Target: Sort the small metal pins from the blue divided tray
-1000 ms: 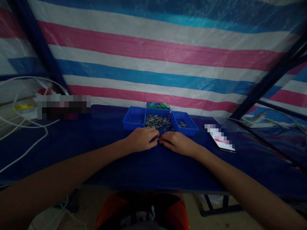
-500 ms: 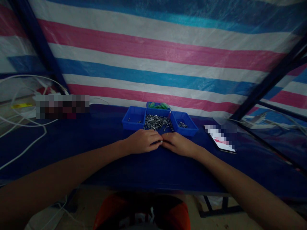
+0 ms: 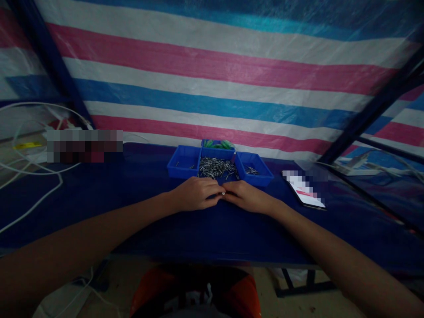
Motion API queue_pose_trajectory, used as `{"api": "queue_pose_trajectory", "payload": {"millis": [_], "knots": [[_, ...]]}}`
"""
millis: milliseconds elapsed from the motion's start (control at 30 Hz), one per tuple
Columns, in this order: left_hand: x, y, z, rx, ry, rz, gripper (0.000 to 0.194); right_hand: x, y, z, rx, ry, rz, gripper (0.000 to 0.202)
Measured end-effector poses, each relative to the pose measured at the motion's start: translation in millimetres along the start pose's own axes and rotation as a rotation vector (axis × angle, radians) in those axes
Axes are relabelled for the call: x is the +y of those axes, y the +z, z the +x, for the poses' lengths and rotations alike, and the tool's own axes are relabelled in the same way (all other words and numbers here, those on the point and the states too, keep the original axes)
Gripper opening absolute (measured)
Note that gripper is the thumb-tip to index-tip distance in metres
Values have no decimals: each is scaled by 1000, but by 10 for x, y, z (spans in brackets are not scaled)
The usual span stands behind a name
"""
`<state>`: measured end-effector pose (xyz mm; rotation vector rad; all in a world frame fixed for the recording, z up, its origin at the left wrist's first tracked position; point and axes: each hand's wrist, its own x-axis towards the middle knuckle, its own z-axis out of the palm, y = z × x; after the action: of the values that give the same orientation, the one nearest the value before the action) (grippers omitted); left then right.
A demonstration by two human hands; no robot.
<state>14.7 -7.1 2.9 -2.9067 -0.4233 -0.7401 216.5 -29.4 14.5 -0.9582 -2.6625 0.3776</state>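
Observation:
My left hand (image 3: 197, 194) and my right hand (image 3: 250, 196) meet fingertip to fingertip above the blue table (image 3: 198, 234). Between their pinched fingers a small, pale, shiny piece (image 3: 223, 193) shows; its kind is too small to make out, and the fingers hide most of it. Just beyond the hands lies a heap of thin metal pin-like parts (image 3: 217, 167). A blue bin (image 3: 181, 173) stands left of the heap with a few such parts inside. Another blue bin (image 3: 258, 178), on the right, has several parts in it.
Behind the heap, a third blue bin (image 3: 218, 153) holds green items (image 3: 217, 144). A phone (image 3: 306, 192) with a lit screen lies to the right. White cables (image 3: 59, 181) loop at the left. A striped sheet (image 3: 212, 84) hangs behind the table between dark frame posts.
The view has shifted slightly. Both hands stay together at nearly the same spot, with the small shiny piece still between the fingertips.

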Motion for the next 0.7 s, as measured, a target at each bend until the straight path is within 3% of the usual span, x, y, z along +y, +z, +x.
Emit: {"api": "queue_pose_trajectory", "payload": {"millis": [233, 467, 700], "knots": [[-54, -18, 17, 36, -164, 16, 17, 0, -91, -16, 34, 12, -11, 19], [-64, 34, 12, -144, -225, -62, 14, -15, -119, -21, 101, 14, -82, 19], [-59, 41, 19, -153, -282, -137, 9, -61, -106, -39, 116, 17, -85, 18]]}}
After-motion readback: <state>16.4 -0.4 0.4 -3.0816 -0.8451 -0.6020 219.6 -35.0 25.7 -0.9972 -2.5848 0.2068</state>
